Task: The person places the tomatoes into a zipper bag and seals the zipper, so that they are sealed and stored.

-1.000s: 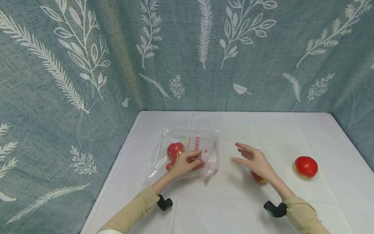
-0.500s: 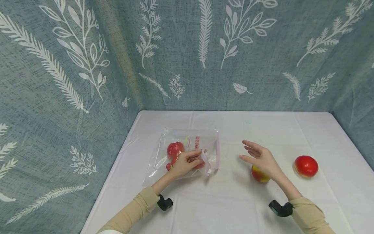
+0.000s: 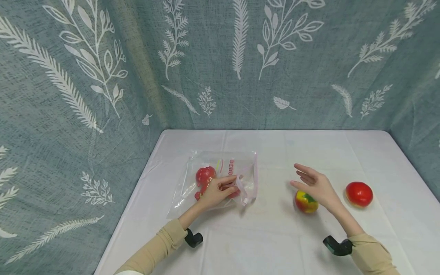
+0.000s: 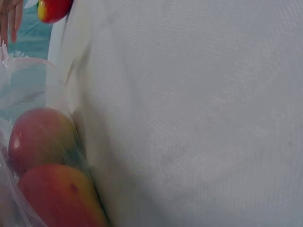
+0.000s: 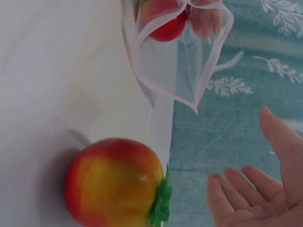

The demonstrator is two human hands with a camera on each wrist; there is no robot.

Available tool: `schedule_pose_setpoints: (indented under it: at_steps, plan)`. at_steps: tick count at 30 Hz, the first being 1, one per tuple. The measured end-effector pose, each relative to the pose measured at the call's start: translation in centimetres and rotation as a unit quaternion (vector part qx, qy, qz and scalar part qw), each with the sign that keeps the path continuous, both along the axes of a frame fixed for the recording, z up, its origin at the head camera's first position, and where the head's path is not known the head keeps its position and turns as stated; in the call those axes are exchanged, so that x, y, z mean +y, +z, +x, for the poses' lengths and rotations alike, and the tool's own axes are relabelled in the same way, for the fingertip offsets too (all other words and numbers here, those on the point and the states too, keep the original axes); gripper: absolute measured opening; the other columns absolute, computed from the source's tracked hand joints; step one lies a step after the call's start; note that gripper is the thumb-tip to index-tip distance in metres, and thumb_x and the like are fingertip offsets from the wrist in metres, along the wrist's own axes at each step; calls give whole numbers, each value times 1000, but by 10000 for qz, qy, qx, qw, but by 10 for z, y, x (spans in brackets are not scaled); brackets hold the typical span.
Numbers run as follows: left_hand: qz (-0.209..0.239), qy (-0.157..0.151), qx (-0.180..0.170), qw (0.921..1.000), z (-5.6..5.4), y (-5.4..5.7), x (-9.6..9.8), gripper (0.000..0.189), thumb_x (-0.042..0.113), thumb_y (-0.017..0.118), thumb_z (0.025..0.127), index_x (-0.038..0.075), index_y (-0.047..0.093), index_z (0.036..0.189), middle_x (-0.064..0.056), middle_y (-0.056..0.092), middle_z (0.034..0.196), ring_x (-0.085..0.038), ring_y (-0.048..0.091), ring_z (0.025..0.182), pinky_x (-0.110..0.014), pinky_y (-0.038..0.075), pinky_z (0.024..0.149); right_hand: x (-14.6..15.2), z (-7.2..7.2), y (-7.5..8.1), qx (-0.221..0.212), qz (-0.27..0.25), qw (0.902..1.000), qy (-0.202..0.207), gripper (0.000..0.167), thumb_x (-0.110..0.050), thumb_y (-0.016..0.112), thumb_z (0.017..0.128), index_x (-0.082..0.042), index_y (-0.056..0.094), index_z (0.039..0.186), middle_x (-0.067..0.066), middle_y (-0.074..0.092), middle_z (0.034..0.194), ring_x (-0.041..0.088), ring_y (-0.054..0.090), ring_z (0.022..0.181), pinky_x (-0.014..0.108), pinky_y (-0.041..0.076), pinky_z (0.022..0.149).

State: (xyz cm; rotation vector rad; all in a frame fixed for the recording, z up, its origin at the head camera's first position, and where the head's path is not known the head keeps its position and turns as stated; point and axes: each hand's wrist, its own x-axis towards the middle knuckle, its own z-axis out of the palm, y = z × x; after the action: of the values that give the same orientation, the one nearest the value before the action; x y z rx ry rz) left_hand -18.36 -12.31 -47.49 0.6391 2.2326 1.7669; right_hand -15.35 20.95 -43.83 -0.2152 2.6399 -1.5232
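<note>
A clear zip bag [image 3: 185, 193] with a pink rim lies at the left of the table, red fruit [image 3: 205, 175] inside. My left hand [image 3: 217, 193] pinches the edge of its mouth, which gapes in the right wrist view. Two red-and-yellow fruits show through the plastic in the left wrist view, the nearer fruit [image 4: 59, 194] below the other fruit [image 4: 42, 137]. My right hand [image 3: 316, 187], fingers spread and holding nothing, hovers just above and behind a red-and-yellow fruit [image 3: 306, 204] with a green leafy top. The right wrist view shows this fruit [image 5: 116, 184] apart from the fingers.
A red round fruit [image 3: 359, 194] sits farther right on the white-covered table [image 3: 261, 244]. Behind and to the left hangs a blue-green curtain [image 3: 213, 57] with white leaf prints. Each wrist wears a black camera mount.
My right hand has moved right, from beside the bag toward the leafy-topped fruit, uncovering more of it. My left hand and the bag stay where they were.
</note>
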Motion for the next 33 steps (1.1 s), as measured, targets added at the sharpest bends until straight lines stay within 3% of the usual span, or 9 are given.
schedule_pose_setpoints:
  at_steps: [5, 9, 17, 33]
  plan:
    - [5, 27, -40, 10000, 0, -1, 0, 42, -1, 62, 88, -8, 53, 129, -26, 57, 129, -38, 61, 110, -25, 55, 86, 9, 0, 0, 16, 28, 10000, -64, 69, -32, 67, 88, -2, 39, 143, 19, 42, 146, 36, 44, 132, 17, 42, 97]
    - [48, 49, 1, 10000, 0, -3, 0, 41, -2, 62, 88, -10, 53, 127, -27, 57, 128, -38, 61, 110, -25, 55, 86, 15, 2, 1, -34, 58, 9999, -98, 69, -32, 66, 89, -1, 38, 143, 20, 41, 147, 38, 42, 132, 13, 42, 96]
    - [39, 55, 11, 10000, -1, -4, 0, 41, -1, 62, 88, -9, 54, 127, -27, 57, 128, -38, 61, 109, -25, 56, 85, 24, 9, 3, -211, 276, 9992, -187, 71, -37, 65, 89, -3, 36, 144, 21, 40, 147, 39, 41, 133, 27, 41, 99]
    - [-59, 49, 34, 10000, -1, -5, -2, 43, 1, 63, 88, -7, 53, 129, -25, 56, 130, -37, 61, 110, -25, 55, 88, 35, 17, -13, -368, 704, 9967, -178, 71, -39, 65, 88, 0, 38, 142, 25, 43, 144, 42, 43, 130, 44, 42, 100]
